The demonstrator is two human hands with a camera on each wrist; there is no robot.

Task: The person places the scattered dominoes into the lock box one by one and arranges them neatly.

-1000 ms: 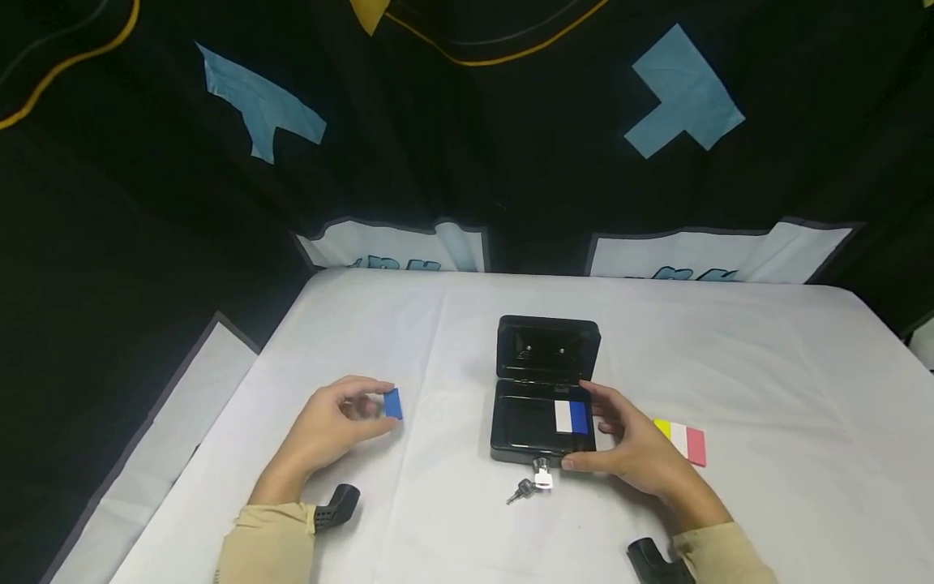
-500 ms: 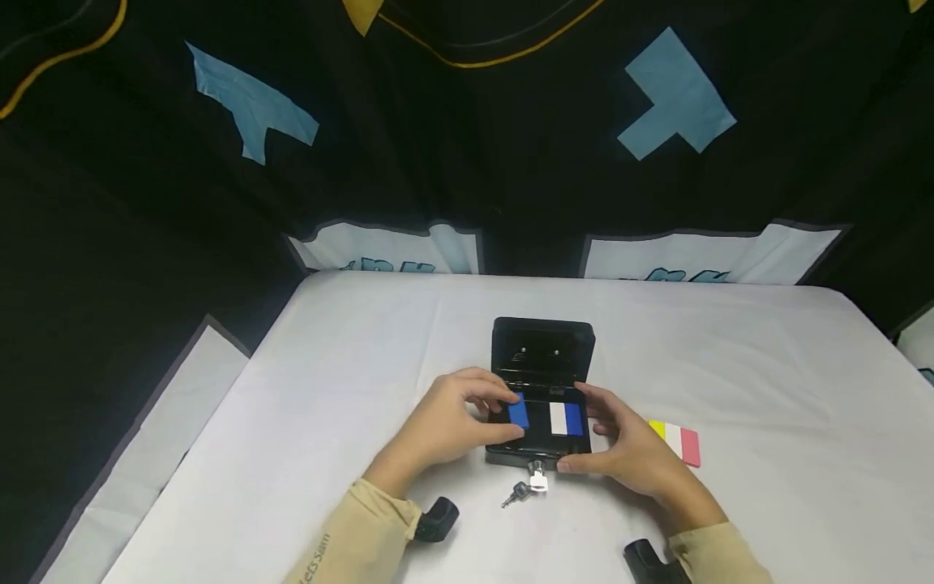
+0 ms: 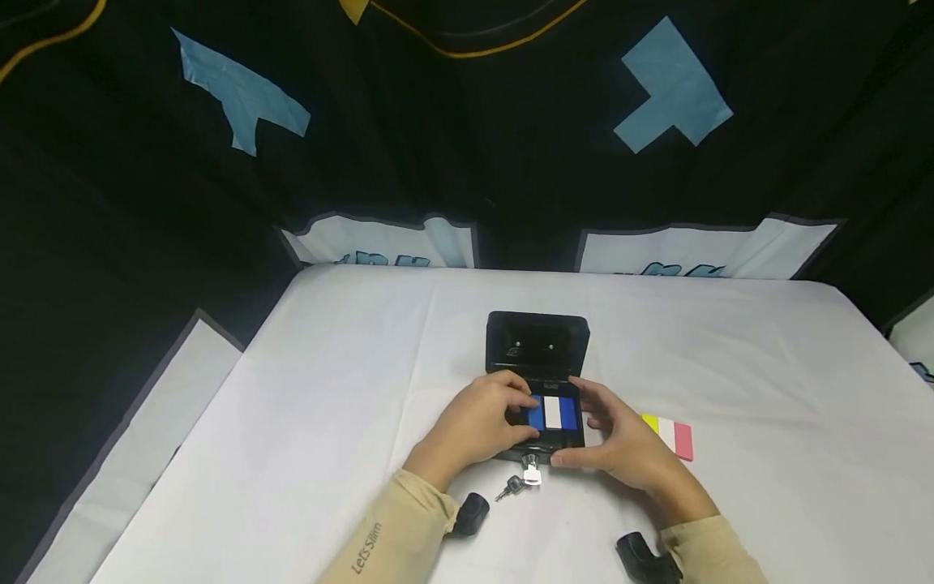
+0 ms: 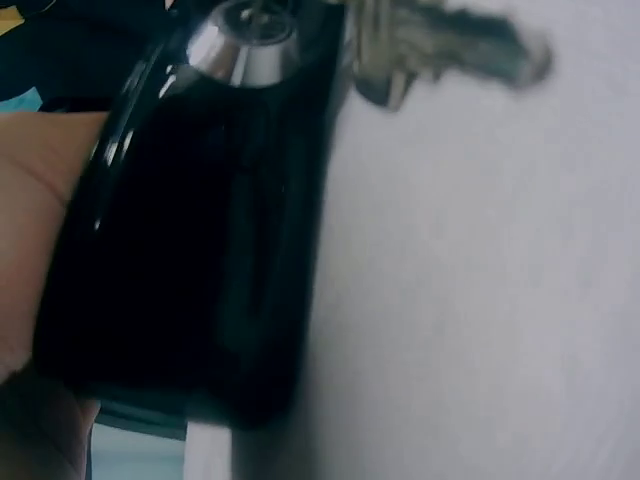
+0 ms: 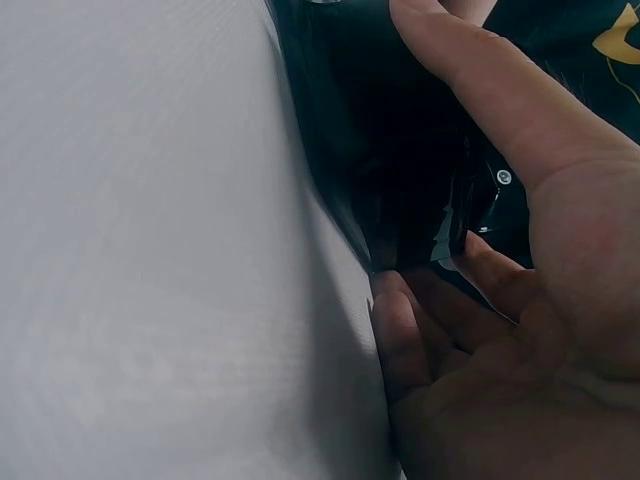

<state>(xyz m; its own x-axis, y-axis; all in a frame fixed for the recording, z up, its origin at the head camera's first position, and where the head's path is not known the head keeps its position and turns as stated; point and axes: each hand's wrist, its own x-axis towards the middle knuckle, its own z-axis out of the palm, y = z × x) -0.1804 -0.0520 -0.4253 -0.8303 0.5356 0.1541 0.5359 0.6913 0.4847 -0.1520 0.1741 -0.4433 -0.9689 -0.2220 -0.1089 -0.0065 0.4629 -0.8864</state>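
A black metal cash box (image 3: pixel 537 344) stands with its lid raised on the white table. Inside it my left hand (image 3: pixel 473 422) pinches a blue tile (image 3: pixel 536 414) between thumb and fingers, right beside a white tile (image 3: pixel 552 414) and a darker blue tile (image 3: pixel 568 414). My right hand (image 3: pixel 626 444) grips the right side of the box, thumb at the front corner and fingers toward the back. In the right wrist view, the right thumb (image 5: pixel 520 100) lies along the box (image 5: pixel 370 140). The left hand hides the box's left part.
A silver lock (image 3: pixel 531 472) with keys (image 3: pixel 512 487) projects from the box front, close up in the left wrist view as blurred keys (image 4: pixel 450 45). Yellow, white and pink tiles (image 3: pixel 668 435) lie right of the box, behind the right hand. Black cloth hangs behind the table.
My left hand has carried the blue tile from the table's left into the box, then rightward up against the white tile. The right hand keeps its grip on the box.
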